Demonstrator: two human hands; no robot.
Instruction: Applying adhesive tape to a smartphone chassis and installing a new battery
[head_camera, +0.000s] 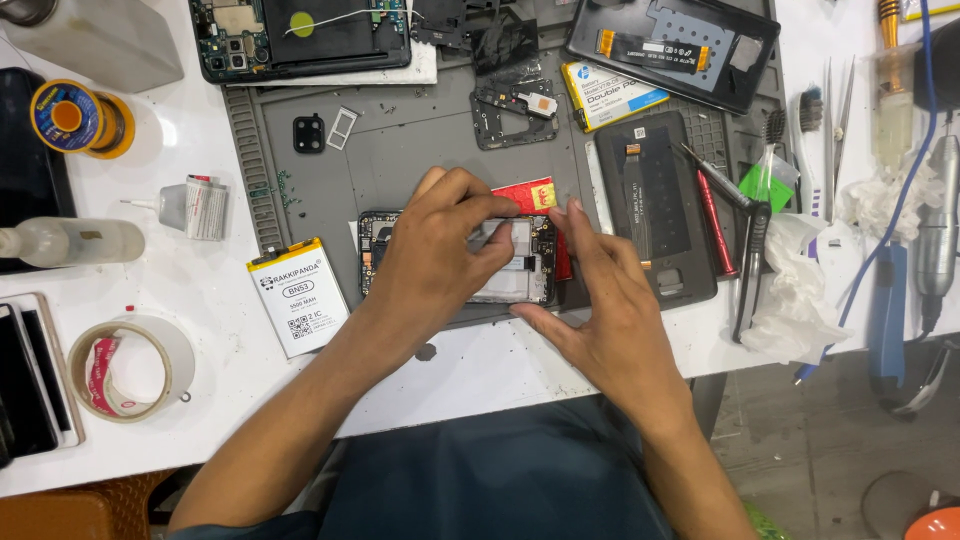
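opened phone: an opened phone (520, 262) with its back off is laid flat on the grey repair mat (420, 160), right in the middle, so it doesn't slide around
left hand: the left hand (432, 262) is spread over the phone's left half, fingertips pressed down on the innards, kinda pinning it
right hand: the right hand (600, 300) is cupped at the phone's right edge; the thumb is set along the bottom side and a finger is pressed at the top corner
red card: a red card (530, 195) is tucked under the phone's top edge
loose battery: a white battery (298, 296) with a yellow strip is parked left of the mat, on the white surface (480, 370)
blue pack: a blue-yellow-white pack (612, 92) is left at the mat's top
tape roll: a tape roll (128, 368) is kept far left
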